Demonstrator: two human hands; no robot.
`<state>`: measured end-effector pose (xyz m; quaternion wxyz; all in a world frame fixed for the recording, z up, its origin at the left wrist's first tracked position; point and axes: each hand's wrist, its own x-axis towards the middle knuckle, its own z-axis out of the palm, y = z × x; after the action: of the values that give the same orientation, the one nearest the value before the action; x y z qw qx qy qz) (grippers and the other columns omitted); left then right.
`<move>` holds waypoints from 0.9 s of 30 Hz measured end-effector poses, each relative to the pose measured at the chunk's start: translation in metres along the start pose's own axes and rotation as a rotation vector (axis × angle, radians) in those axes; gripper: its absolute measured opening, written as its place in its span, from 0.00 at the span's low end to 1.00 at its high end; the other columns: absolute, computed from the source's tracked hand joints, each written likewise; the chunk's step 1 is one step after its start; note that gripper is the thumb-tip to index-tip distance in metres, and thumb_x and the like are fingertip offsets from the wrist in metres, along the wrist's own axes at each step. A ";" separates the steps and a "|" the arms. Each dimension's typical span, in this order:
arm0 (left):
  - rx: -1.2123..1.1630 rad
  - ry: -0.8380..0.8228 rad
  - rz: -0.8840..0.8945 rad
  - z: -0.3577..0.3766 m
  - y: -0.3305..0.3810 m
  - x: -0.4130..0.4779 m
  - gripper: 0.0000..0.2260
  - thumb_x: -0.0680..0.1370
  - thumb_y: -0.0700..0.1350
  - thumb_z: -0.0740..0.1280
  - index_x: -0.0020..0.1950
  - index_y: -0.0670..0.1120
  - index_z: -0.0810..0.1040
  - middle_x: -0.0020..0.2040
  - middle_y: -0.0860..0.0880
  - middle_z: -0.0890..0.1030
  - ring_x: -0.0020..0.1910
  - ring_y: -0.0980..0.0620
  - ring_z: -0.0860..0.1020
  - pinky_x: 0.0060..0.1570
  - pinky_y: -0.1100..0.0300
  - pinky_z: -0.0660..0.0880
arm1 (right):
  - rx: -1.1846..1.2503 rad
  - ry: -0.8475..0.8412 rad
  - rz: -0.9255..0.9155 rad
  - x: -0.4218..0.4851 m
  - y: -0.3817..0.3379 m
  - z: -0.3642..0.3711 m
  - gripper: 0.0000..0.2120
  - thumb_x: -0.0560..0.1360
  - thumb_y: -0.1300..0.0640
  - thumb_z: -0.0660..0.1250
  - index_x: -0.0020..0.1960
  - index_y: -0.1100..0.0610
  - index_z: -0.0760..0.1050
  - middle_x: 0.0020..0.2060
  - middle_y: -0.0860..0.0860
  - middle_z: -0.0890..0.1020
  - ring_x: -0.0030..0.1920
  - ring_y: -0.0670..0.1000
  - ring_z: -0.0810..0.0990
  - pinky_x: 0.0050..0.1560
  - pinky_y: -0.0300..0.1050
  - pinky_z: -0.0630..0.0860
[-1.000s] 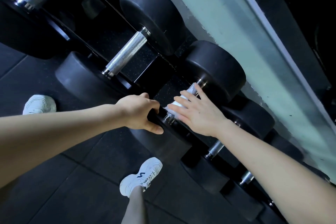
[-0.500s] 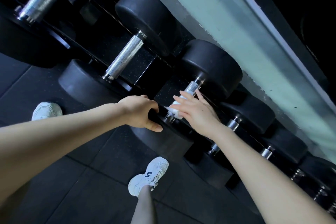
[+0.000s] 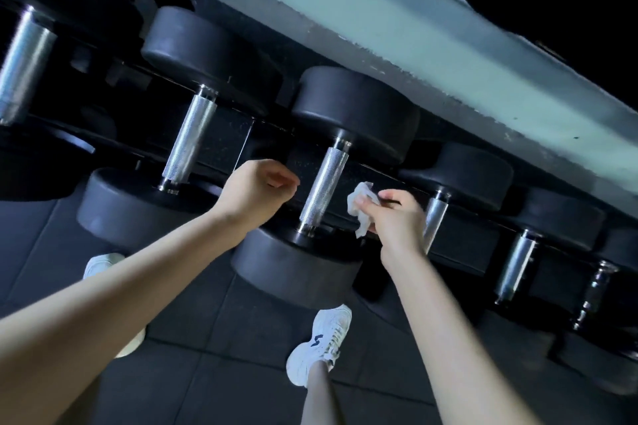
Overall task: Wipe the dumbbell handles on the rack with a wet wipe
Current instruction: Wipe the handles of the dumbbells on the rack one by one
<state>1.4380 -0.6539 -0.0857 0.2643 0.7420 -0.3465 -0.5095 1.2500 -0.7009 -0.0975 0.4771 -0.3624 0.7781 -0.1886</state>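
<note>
Black rubber dumbbells lie in a row on a dark rack (image 3: 221, 134). The middle dumbbell's knurled steel handle (image 3: 324, 190) stands bare between my two hands. My right hand (image 3: 397, 217) holds a crumpled white wet wipe (image 3: 360, 207) just right of that handle, apart from it. My left hand (image 3: 257, 190) hovers just left of the same handle with fingers loosely curled, holding nothing. Another steel handle (image 3: 190, 141) lies further left. A smaller handle (image 3: 435, 217) sits right behind my right hand.
More small dumbbell handles (image 3: 514, 269) run off to the right. A pale green wall ledge (image 3: 414, 28) runs behind the rack. My white sneakers (image 3: 321, 345) stand on dark rubber floor tiles below the rack.
My right hand has lifted the wipe off the middle handle and drawn it right. My left hand let go of the dumbbell's near head and rose. The view shifted right.
</note>
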 end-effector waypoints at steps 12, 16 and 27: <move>-0.632 -0.185 -0.478 0.036 -0.001 0.045 0.10 0.82 0.44 0.57 0.61 0.48 0.74 0.47 0.47 0.77 0.41 0.51 0.76 0.39 0.58 0.78 | 0.529 -0.426 0.311 0.003 0.011 0.040 0.14 0.78 0.65 0.56 0.58 0.60 0.77 0.47 0.54 0.79 0.44 0.51 0.76 0.47 0.43 0.71; -0.707 -0.256 -0.571 0.034 -0.002 0.054 0.15 0.81 0.55 0.54 0.60 0.49 0.74 0.49 0.45 0.76 0.44 0.47 0.76 0.46 0.52 0.74 | 0.633 -0.429 0.391 0.014 0.008 0.039 0.14 0.80 0.49 0.57 0.52 0.58 0.77 0.49 0.56 0.81 0.44 0.53 0.79 0.50 0.47 0.74; 0.636 -0.432 -0.015 -0.011 -0.020 -0.012 0.30 0.60 0.71 0.69 0.58 0.58 0.77 0.54 0.60 0.77 0.50 0.64 0.75 0.46 0.71 0.68 | 0.543 -0.399 0.256 0.015 0.024 0.040 0.21 0.80 0.66 0.57 0.72 0.56 0.65 0.54 0.51 0.80 0.47 0.45 0.82 0.41 0.35 0.75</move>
<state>1.4505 -0.6313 -0.0896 -0.0619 0.6650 -0.5296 -0.5229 1.2721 -0.6940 -0.1409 0.7182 -0.1518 0.6304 -0.2525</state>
